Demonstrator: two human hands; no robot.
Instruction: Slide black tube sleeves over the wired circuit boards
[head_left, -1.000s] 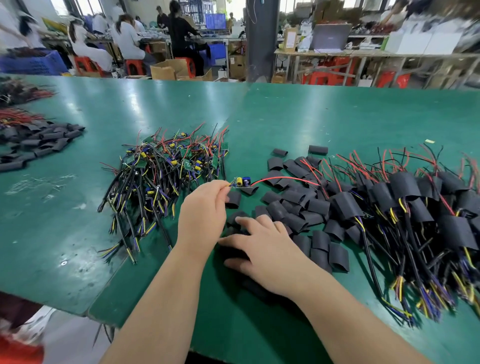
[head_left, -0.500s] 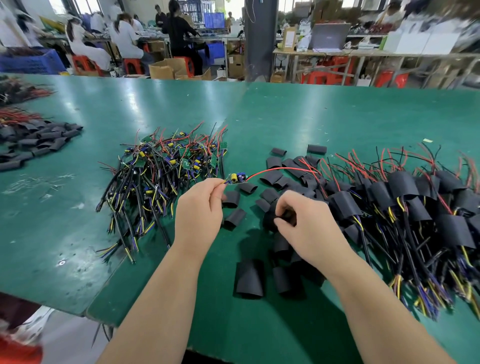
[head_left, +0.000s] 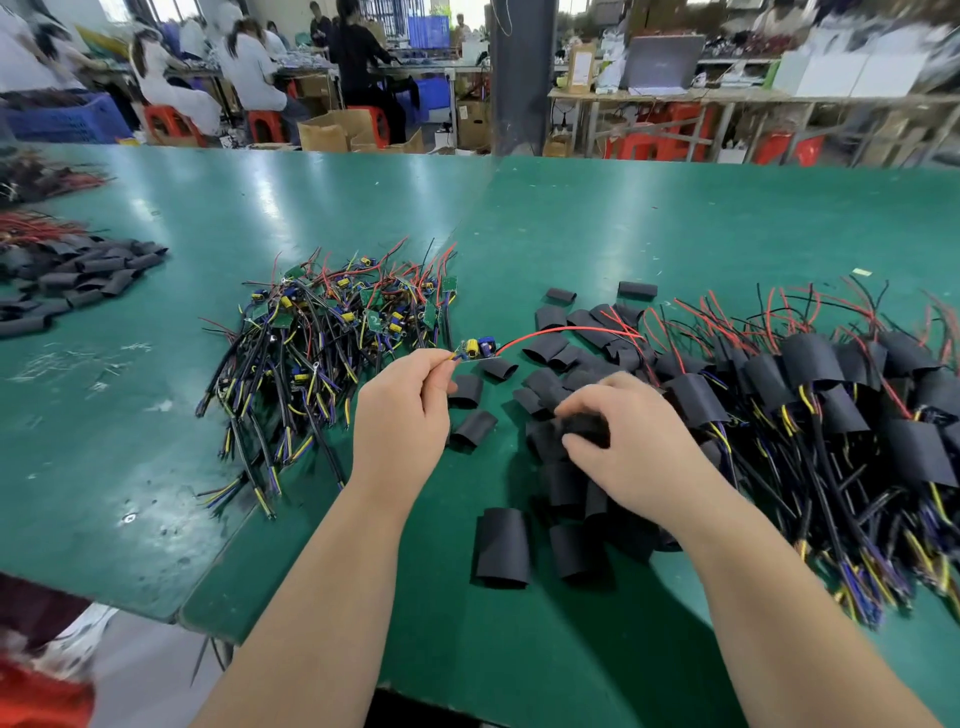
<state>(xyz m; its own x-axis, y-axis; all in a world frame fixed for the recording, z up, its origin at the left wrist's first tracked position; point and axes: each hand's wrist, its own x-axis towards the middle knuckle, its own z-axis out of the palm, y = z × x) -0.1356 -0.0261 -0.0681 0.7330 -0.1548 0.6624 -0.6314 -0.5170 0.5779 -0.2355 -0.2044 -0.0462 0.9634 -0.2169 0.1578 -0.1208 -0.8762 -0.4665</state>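
Note:
My left hand (head_left: 402, 415) pinches the wires of a small circuit board (head_left: 478, 347) and holds it above the table; its long red wire (head_left: 566, 330) arcs off to the right. My right hand (head_left: 628, 447) curls round a black tube sleeve (head_left: 587, 430) just right of the left hand. Loose black sleeves (head_left: 550, 348) lie scattered around and under both hands, with a larger flat one (head_left: 502, 545) nearer me. A pile of bare wired boards (head_left: 332, 332) sits to the left. Boards covered by sleeves (head_left: 831, 395) are heaped at the right.
The green table (head_left: 623, 234) has a seam running down its middle and a near edge by my forearms. Another heap of black sleeves (head_left: 78, 280) with red wires lies at the far left. People sit at benches beyond the table.
My right hand rose from lying flat on the sleeves and gripped one sleeve, lifting it toward the board. My left hand has kept the board almost still.

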